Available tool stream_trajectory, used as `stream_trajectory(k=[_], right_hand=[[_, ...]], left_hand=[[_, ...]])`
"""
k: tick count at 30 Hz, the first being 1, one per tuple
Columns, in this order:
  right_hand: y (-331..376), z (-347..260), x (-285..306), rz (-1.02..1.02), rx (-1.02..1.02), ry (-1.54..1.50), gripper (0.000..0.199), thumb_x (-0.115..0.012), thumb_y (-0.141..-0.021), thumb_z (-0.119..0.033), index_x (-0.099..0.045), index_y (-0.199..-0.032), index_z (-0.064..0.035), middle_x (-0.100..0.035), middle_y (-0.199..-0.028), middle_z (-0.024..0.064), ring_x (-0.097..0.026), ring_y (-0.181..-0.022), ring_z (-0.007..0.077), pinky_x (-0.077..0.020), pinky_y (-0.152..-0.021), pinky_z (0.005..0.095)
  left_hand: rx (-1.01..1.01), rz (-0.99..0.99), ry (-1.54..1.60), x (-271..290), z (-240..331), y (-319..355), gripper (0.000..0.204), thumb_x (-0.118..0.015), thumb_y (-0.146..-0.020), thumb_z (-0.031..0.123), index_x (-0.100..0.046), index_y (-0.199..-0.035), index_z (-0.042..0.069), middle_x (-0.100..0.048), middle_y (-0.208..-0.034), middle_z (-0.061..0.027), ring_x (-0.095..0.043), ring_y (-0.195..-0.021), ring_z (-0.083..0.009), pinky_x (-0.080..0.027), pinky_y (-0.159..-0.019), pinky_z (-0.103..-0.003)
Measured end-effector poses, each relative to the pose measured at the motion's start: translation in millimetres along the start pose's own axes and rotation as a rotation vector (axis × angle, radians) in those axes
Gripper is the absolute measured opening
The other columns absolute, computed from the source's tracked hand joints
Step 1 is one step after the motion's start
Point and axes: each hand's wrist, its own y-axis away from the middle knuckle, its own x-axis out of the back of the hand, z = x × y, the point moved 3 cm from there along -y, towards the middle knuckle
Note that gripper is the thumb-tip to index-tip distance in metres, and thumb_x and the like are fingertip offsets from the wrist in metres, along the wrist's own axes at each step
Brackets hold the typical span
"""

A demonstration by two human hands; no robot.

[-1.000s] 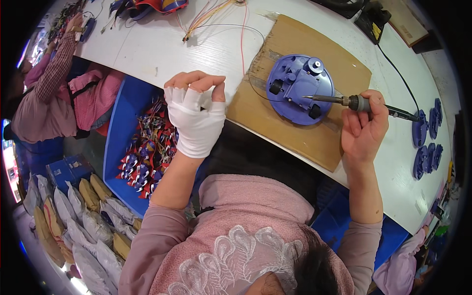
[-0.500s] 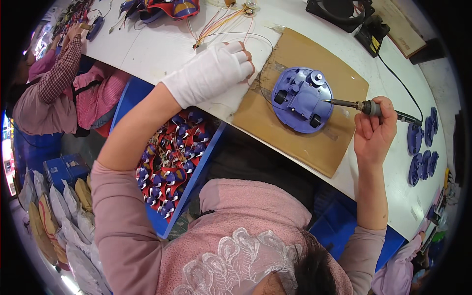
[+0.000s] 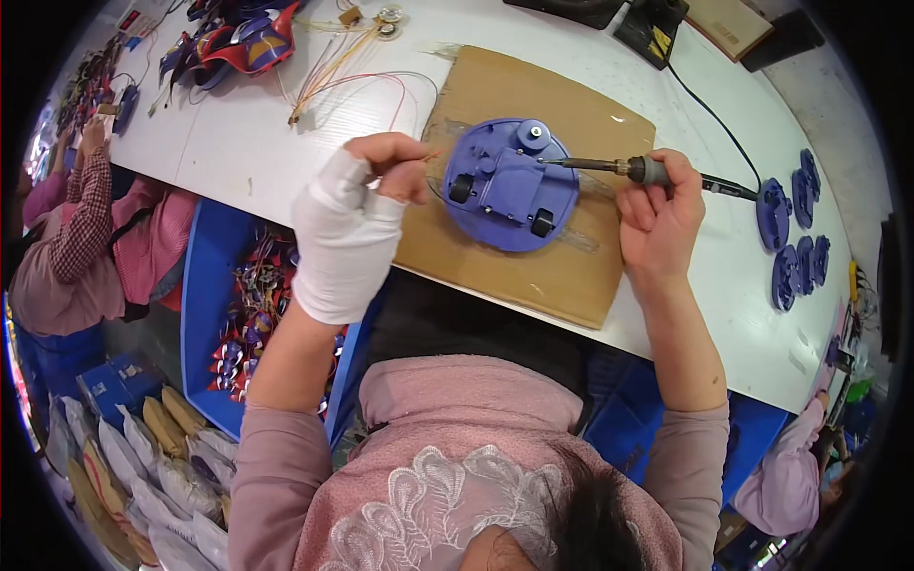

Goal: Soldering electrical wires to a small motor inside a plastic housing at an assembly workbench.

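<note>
My left hand (image 3: pixel 352 224), in a white fingerless glove, pinches a thin reddish wire (image 3: pixel 432 156) between thumb and forefinger, at the left edge of a round purple plastic base (image 3: pixel 514 186). The base lies on a cardboard sheet (image 3: pixel 581 271), with two black wheels and a raised round post showing. My bare right hand (image 3: pixel 662 214) grips the handle of a soldering iron (image 3: pixel 609 167) from the right. The iron's tip reaches over the upper middle of the base; whether it touches cannot be made out.
Loose coloured wires (image 3: pixel 333 76) and red-and-purple shells (image 3: pixel 243 43) lie at the back left. Several purple parts (image 3: pixel 785 276) sit at the right, near the iron's black cord (image 3: pixel 719 119). A blue bin (image 3: pixel 205 371) of parts stands below the table's left edge. Another person works at far left.
My left hand has come down and turned, and now shows a wire pinched at the base's left edge. The whole view has shifted. The iron stays over the base.
</note>
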Motion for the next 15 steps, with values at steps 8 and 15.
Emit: stream_trajectory(k=[8, 15], right_hand=[[-1, -1, -2, 0.005, 0.015, 0.046, 0.017, -0.048, -0.092, -0.019, -0.055, -0.088, -0.0035, -0.043, -0.058, -0.0011, -0.024, -0.04, 0.0053, -0.0206, -0.04, 0.0218], [1, -2, -6, 0.028, 0.023, 0.078, 0.017, -0.048, -0.092, -0.019, -0.055, -0.088, -0.0036, -0.041, -0.056, -0.0017, -0.024, -0.04, 0.0054, -0.0202, -0.04, 0.0223]], left_hand=[[-0.562, 0.02, -0.498, -44, -6, -8, 0.022, -0.069, -0.072, -0.001, -0.064, -0.091, 0.01, -0.06, -0.076, -0.0073, -0.059, -0.068, -0.0223, -0.047, -0.061, -0.031], [-0.655, -0.093, -0.619, -54, -1, -9, 0.024, -0.073, -0.066, 0.004, -0.063, -0.086, 0.011, -0.06, -0.076, -0.0034, -0.057, -0.07, -0.0223, -0.043, -0.063, -0.034]])
